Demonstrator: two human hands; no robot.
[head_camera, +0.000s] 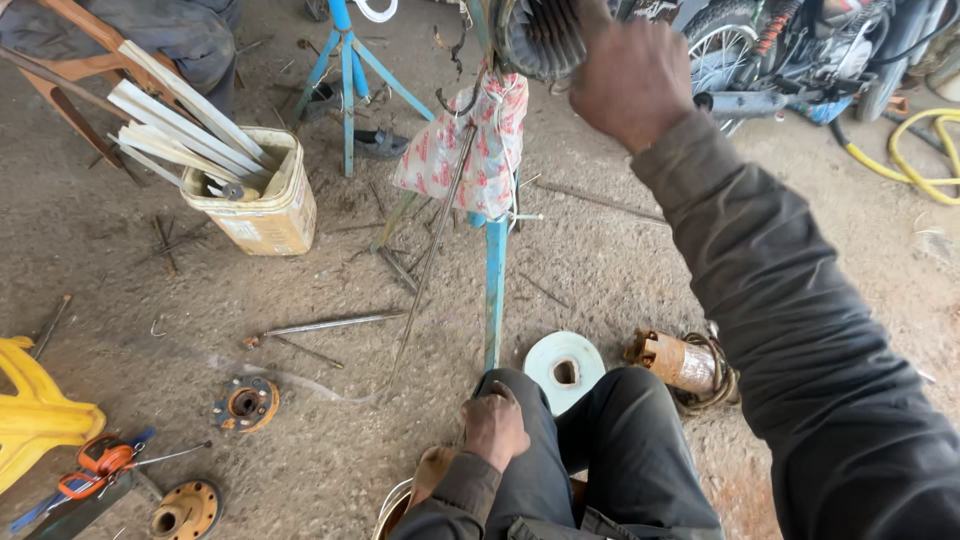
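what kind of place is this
Probably an open-air repair workshop: bare dirt floor strewn with thin metal rods, rusty round flanged metal parts, and a parked motorcycle nearby.

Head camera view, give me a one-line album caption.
Right hand gripping a ribbed metal cylinder on a blue stand; left hand on knee.

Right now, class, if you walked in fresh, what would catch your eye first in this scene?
Probably the right hand raised at the top, gripping a dark ribbed metal part above a blue stand draped with a flowered cloth. The left hand rests on the knee at the bottom. At upper left, a cream can holds pale strips.
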